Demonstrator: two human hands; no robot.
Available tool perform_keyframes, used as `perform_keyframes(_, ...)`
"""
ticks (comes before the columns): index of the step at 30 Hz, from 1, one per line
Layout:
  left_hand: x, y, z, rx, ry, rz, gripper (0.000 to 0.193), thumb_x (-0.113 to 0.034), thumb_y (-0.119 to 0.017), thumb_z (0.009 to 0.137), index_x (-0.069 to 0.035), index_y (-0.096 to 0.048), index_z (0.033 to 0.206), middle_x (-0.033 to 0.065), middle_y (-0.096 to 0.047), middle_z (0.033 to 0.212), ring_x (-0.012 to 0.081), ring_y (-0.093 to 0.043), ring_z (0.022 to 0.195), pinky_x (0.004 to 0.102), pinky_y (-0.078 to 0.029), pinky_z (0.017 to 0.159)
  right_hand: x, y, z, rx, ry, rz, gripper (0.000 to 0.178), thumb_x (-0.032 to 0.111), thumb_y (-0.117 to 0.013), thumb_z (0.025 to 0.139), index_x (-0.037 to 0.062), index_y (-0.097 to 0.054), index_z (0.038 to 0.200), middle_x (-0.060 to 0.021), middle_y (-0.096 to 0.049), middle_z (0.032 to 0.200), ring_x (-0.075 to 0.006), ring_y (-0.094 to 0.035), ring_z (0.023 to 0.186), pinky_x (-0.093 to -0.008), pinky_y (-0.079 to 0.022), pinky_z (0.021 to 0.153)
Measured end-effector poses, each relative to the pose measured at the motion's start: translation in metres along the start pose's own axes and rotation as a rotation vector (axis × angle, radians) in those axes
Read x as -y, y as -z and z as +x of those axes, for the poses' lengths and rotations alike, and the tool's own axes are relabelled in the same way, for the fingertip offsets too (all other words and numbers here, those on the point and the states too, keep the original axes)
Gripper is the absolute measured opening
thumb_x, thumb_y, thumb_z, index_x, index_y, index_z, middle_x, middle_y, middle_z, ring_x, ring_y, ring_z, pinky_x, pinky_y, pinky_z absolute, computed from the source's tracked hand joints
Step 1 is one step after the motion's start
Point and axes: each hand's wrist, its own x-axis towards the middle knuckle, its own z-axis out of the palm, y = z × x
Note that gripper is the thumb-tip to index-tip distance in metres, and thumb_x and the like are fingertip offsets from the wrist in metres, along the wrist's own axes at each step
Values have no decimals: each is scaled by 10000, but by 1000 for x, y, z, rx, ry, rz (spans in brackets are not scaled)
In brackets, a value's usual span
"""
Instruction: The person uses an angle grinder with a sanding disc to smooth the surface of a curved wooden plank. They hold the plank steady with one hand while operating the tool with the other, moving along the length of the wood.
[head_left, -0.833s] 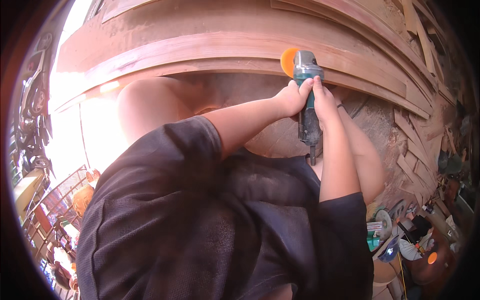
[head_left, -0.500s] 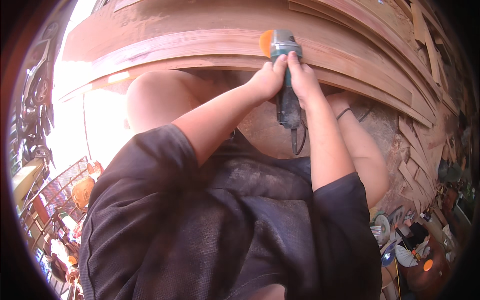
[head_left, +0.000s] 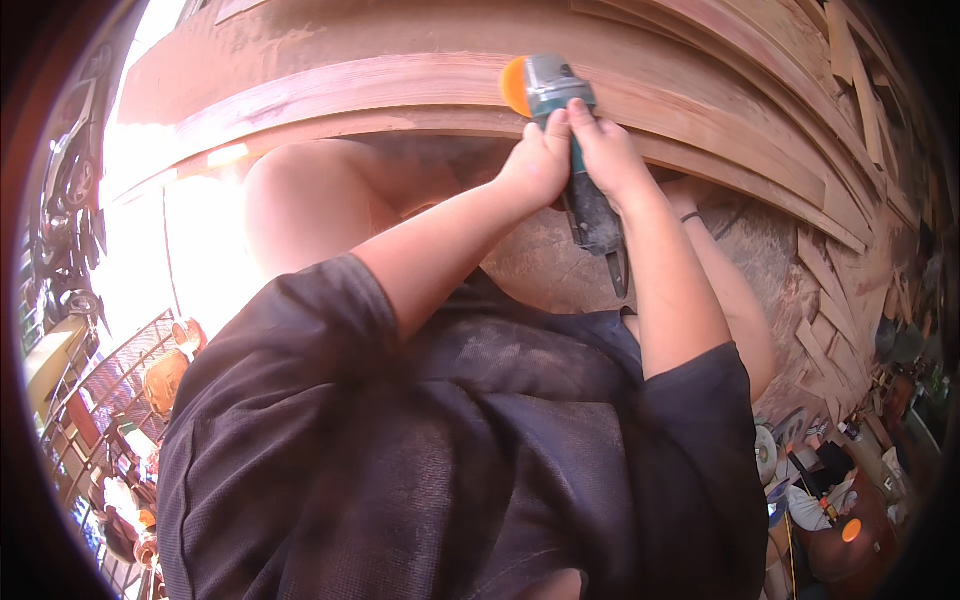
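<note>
Both my hands are wrapped round an angle grinder (head_left: 592, 215) with a dark green and black body and a grey metal head. My left hand (head_left: 538, 165) grips its left side, and my right hand (head_left: 607, 150) holds the right side, thumbs near the head. An orange disc (head_left: 515, 86) sits at the head's left side, over a long reddish wooden plank (head_left: 400, 82). Whether the disc touches the wood I cannot tell. The grinder is tilted, its cord end toward my right forearm.
More boards (head_left: 740, 60) lie stacked at the far right, with wood offcuts (head_left: 825, 330) on the floor below. Discs and tools (head_left: 815, 490) crowd the lower right. A wire rack (head_left: 110, 390) stands at left. My bare knees flank the grinder, close to the plank's edge.
The grinder's head and orange disc have shifted slightly left along the plank. Its rear end has swung right, so the body now slants more. Both hands moved with it, keeping their grip.
</note>
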Motion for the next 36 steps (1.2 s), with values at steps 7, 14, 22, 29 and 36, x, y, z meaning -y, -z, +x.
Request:
perform_keyframes(7,-58,-57,19,498,67,-37,997,-734,-350,1058,175,-408,1463,380,-638,1316,466,-726,1132,502,-684,680,-32,68,-40,-332,-278,488,767,624,-471,1109,-42,-562,1477,-159,-676,1367,-251,-664,1227,-381,-549,1013)
perform_keyframes(14,-25,16,31,236,57,54,930,-705,-325,1072,101,-440,1521,339,-638,1366,450,-708,1182,506,-651,845,3,-8,-2,-188,-64,343,813,642,-538,1079,-126,-620,1332,-195,-700,1280,-235,-667,1164,-371,-549,961)
perform_keyframes(22,31,124,9,103,214,-790,853,-753,-202,1084,-125,-288,1657,280,-463,1594,533,-545,1382,833,-422,1037,73,-128,56,210,70,-92,890,668,-607,1030,-192,-656,1253,-258,-745,1149,-286,-706,1067,-397,-557,942)
perform_keyframes(29,10,-14,33,116,42,-156,767,-619,-201,1141,8,-403,1534,242,-640,1308,386,-697,1138,557,-624,916,-4,16,22,53,15,-62,1014,767,-567,985,-201,-641,1277,-366,-719,1207,-423,-726,1162,-433,-563,977)
perform_keyframes(36,-101,-186,53,513,111,-40,935,-717,-334,1067,113,-399,1494,332,-602,1386,487,-717,1125,559,-684,677,-67,192,-33,-375,-178,298,824,655,-537,1075,-102,-635,1383,-190,-714,1278,-243,-666,1172,-356,-500,1035)
